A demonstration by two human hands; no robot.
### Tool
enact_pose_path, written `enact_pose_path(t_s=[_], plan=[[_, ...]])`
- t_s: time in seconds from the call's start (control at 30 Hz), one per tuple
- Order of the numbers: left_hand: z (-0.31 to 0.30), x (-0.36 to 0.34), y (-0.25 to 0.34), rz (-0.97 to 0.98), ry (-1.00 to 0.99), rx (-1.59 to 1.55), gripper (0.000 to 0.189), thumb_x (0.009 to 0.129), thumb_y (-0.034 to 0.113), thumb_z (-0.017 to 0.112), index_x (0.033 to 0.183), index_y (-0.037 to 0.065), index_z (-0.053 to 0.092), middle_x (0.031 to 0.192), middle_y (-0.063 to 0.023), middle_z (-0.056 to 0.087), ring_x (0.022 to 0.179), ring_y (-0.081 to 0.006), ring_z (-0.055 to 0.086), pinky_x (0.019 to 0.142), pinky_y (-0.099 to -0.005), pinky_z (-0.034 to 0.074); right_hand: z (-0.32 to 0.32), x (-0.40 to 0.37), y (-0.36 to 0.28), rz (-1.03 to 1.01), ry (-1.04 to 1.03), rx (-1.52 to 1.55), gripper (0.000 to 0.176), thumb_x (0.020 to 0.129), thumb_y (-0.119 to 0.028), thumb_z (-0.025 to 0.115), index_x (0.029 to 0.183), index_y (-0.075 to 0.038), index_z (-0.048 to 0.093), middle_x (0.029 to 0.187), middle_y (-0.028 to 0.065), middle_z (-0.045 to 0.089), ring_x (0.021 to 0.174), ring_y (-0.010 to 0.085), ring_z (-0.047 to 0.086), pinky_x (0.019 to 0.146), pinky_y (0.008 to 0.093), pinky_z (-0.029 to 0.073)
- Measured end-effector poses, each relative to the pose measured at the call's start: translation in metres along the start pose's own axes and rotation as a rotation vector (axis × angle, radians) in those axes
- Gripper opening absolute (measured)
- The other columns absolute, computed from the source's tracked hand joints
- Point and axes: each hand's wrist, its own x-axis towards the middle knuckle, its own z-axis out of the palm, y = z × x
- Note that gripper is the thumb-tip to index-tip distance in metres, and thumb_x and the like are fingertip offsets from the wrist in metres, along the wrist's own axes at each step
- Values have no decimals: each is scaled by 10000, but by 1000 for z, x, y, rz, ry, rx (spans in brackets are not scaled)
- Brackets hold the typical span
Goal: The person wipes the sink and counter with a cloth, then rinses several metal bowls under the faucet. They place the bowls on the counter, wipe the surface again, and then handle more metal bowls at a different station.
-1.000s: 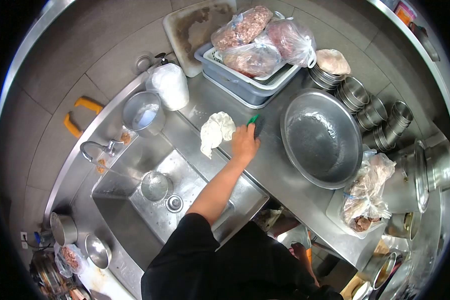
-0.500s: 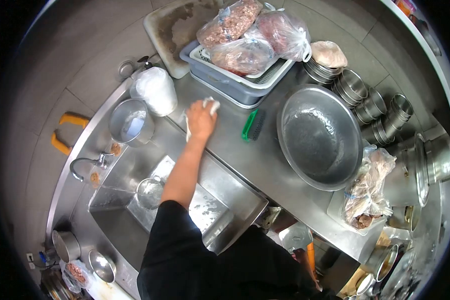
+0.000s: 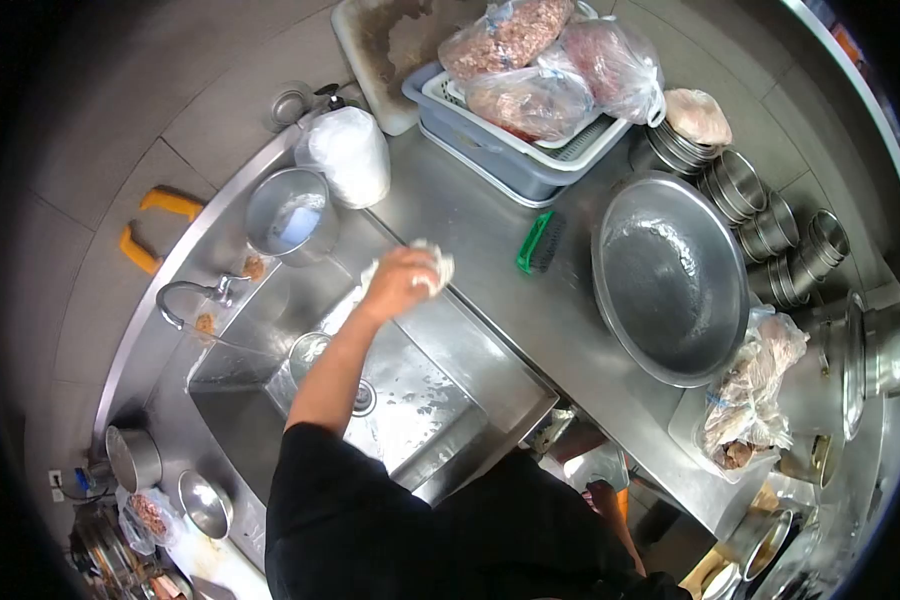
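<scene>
My left hand (image 3: 398, 282) is closed on a white cloth (image 3: 432, 266) at the counter's edge, right above the far rim of the steel sink (image 3: 420, 400). My arm reaches across the sink basin. A green scrubbing brush (image 3: 538, 243) lies on the steel counter (image 3: 470, 210) a short way to the right of the hand, untouched. My right hand is out of sight.
A large steel bowl (image 3: 670, 275) sits right of the brush. Behind are a grey crate (image 3: 510, 160) of bagged meat, a white bag (image 3: 348, 155), a steel pot (image 3: 290, 215) and stacked steel cups (image 3: 760, 200). A faucet (image 3: 185, 295) stands left of the sink.
My hand left the green brush on the counter, took hold of the white cloth, and has now drawn it back toward the sink edge.
</scene>
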Motion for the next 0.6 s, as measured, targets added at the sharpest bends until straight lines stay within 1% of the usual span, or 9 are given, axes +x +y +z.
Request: enact_pose_path(t_s=[0.1,0.17,0.2,0.27,0.37,0.43,0.5,0.57,0.6], plan=[[-13,-28,-1,-117,-128,-206,227,661,64,639,859,147,713,1118,-81,643,1114,-304,531,968,-411,399,-11,17,-9,88,31,-20,188,921,-243,534,962,-60,535,782,114,644,612,245,653,499,388,543],[-12,-35,-34,-202,163,-89,289,713,112,641,994,154,692,1204,-122,585,1132,-296,503,950,-376,411,-16,15,-15,58,25,1,192,925,-252,531,991,-73,519,784,115,638,614,253,655,490,407,553],[-12,-28,-42,-204,166,-90,289,713,112,641,994,154,692,1204,-122,585,1132,-296,503,950,-376,411,-20,18,-17,48,26,-16,193,922,-247,537,1008,-75,518,785,117,634,613,254,655,487,403,552],[-12,-16,-53,-418,346,339,395,748,167,630,1142,148,630,1261,-164,530,1134,-319,495,970,-407,390,-23,12,-24,1,38,-67,227,916,-283,531,990,-69,550,800,105,628,629,251,654,511,404,552],[7,-12,-38,-496,357,594,484,775,205,598,1255,178,550,1279,-175,495,1106,-343,500,960,-432,384,-38,49,1,110,-15,1,283,910,-337,512,910,-63,583,797,88,630,644,241,648,546,404,548],[13,-11,-11,-521,352,567,408,765,185,603,1172,151,603,1180,-156,547,1047,-331,515,928,-450,384,-27,29,-2,21,43,-14,332,900,-375,500,865,-65,612,764,73,630,643,233,640,557,402,537],[16,-15,1,-448,214,275,329,756,153,605,1082,123,636,1112,-137,577,991,-313,533,887,-441,403,-25,45,15,134,-108,27,215,909,-235,518,1028,-57,501,807,119,634,611,255,651,489,420,555],[15,-4,-3,-367,271,74,262,766,123,595,1021,86,644,1060,-131,594,991,-319,544,893,-429,413,-9,16,17,59,-12,31,204,910,-219,516,1033,-57,501,808,121,637,606,254,654,478,414,556],[12,8,-5,-376,336,-44,265,769,120,593,1027,78,637,1058,-148,590,1009,-333,538,908,-423,407,-10,14,40,-173,-35,-183,204,908,-213,522,1032,-54,498,806,122,638,607,256,657,474,410,557]])
